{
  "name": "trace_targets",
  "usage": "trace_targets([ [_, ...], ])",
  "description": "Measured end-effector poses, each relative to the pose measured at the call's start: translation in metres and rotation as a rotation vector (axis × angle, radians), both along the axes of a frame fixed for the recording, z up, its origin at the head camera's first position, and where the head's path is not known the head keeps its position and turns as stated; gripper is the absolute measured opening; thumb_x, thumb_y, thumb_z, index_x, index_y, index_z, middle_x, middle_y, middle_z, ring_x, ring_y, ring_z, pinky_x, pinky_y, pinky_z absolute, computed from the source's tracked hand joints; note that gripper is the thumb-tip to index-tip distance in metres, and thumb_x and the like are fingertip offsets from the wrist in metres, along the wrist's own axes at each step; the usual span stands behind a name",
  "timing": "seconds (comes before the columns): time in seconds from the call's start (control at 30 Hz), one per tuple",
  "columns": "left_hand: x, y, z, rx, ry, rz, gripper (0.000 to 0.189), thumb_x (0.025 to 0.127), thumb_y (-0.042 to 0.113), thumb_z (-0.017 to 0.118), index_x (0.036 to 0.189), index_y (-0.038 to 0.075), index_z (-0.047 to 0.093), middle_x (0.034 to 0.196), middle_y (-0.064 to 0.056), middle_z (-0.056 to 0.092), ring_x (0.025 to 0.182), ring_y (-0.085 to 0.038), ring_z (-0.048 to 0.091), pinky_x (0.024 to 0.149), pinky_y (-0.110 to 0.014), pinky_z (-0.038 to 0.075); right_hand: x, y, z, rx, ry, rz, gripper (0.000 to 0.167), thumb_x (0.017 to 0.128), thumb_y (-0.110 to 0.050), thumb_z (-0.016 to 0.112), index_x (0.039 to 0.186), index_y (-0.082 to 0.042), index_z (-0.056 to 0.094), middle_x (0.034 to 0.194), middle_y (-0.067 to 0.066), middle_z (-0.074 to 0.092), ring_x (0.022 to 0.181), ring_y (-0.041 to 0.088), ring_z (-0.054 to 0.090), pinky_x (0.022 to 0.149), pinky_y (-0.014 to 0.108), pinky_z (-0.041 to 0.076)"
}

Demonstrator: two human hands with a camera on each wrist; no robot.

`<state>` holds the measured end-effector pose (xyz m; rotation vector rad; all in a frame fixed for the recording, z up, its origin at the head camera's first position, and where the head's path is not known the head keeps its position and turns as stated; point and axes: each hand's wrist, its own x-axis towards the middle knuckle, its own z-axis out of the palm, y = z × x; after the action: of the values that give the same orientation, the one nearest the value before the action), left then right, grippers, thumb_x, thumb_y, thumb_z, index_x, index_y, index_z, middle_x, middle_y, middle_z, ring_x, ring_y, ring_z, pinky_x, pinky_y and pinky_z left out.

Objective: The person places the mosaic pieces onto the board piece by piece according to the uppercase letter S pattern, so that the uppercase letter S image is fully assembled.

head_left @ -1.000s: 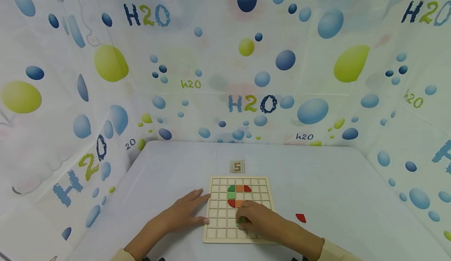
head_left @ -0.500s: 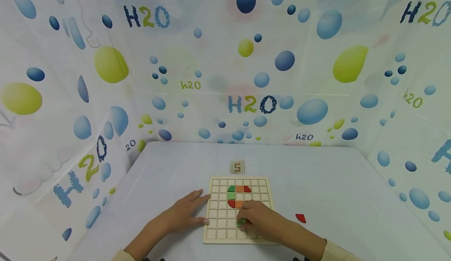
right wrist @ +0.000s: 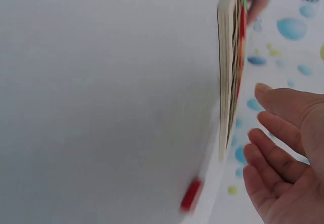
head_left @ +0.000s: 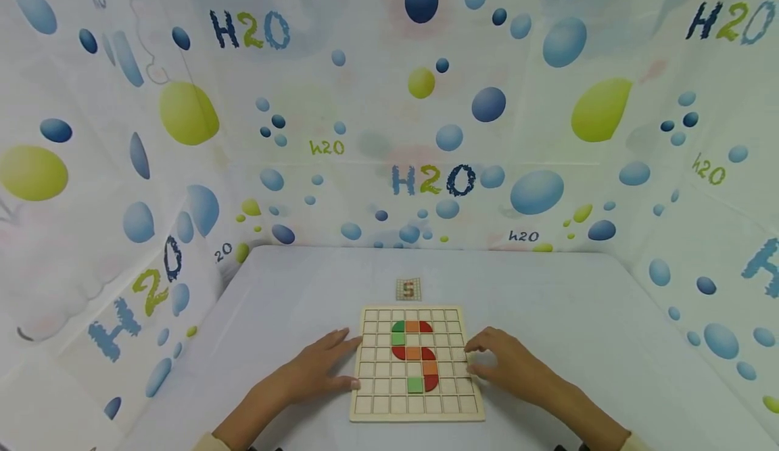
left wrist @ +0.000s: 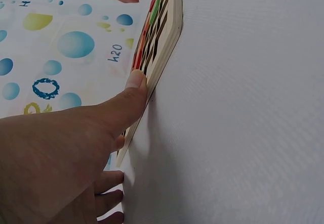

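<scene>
A wooden grid board lies on the white table, with green, orange and red tiles forming an S-like curve. The light green square tile sits in the lower row, left of a red rounded tile. My left hand rests at the board's left edge, thumb and fingertips touching it. By the right edge hovers my right hand, fingers loosely bent and holding nothing. A loose red piece lies on the table in the right wrist view; the right hand or arm hides it in the head view.
A small pattern card showing an S on a grid lies just beyond the board. White fabric walls printed with blue and green bubbles surround the table at the back and sides.
My right hand has let go of the light green tile, which now lies in the grid. It has moved right, off the board, uncovering several tiles. The left hand stays put.
</scene>
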<state>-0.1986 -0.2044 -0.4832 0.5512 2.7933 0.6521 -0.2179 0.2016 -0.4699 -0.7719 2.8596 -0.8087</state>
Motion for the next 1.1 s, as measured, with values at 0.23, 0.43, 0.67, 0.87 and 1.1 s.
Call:
trace_targets([
  [0.23, 0.000, 0.000, 0.000, 0.003, -0.010, 0.008, 0.087, 0.090, 0.061, 0.076, 0.161, 0.023, 0.045, 0.169, -0.021, 0.033, 0.155, -0.046, 0.033, 0.120, -0.067, 0.035, 0.001, 0.056, 0.003, -0.057, -0.097, -0.059, 0.043, 0.091, -0.034, 0.085, 0.128, -0.020, 0.068, 0.122, -0.006, 0.066, 0.115, 0.021, 0.063, 0.097, 0.044, 0.058],
  [0.43, 0.000, 0.001, 0.001, -0.012, -0.021, 0.010, 0.087, 0.090, 0.062, 0.075, 0.161, 0.023, 0.045, 0.170, -0.020, 0.033, 0.155, -0.045, 0.033, 0.121, -0.066, 0.035, 0.003, 0.079, -0.004, -0.025, -0.226, -0.099, 0.055, 0.085, -0.036, 0.089, 0.132, -0.019, 0.066, 0.122, -0.005, 0.065, 0.116, 0.020, 0.061, 0.099, 0.039, 0.059],
  [0.67, -0.001, 0.001, 0.002, -0.012, -0.022, 0.013, 0.087, 0.089, 0.063, 0.075, 0.161, 0.023, 0.045, 0.169, -0.020, 0.033, 0.155, -0.045, 0.033, 0.121, -0.066, 0.035, 0.001, 0.082, -0.010, -0.057, -0.240, -0.038, 0.039, 0.088, -0.028, 0.087, 0.121, -0.017, 0.069, 0.112, -0.006, 0.065, 0.107, 0.014, 0.061, 0.099, 0.034, 0.059],
  [0.87, -0.003, 0.001, -0.001, -0.014, -0.023, 0.009, 0.088, 0.090, 0.064, 0.074, 0.162, 0.024, 0.045, 0.169, -0.020, 0.033, 0.155, -0.045, 0.033, 0.121, -0.066, 0.036, 0.004, 0.082, -0.011, -0.117, -0.191, 0.077, 0.019, 0.094, -0.021, 0.081, 0.109, -0.017, 0.069, 0.105, -0.008, 0.064, 0.095, 0.003, 0.058, 0.085, 0.020, 0.055],
  [1.1, -0.002, -0.001, -0.001, 0.002, -0.009, -0.007, 0.086, 0.090, 0.063, 0.074, 0.161, 0.023, 0.045, 0.169, -0.022, 0.033, 0.155, -0.047, 0.033, 0.120, -0.068, 0.035, 0.002, 0.080, -0.010, -0.098, -0.180, 0.065, 0.015, 0.096, -0.023, 0.079, 0.108, -0.020, 0.070, 0.103, -0.010, 0.065, 0.094, 0.001, 0.058, 0.085, 0.021, 0.055],
])
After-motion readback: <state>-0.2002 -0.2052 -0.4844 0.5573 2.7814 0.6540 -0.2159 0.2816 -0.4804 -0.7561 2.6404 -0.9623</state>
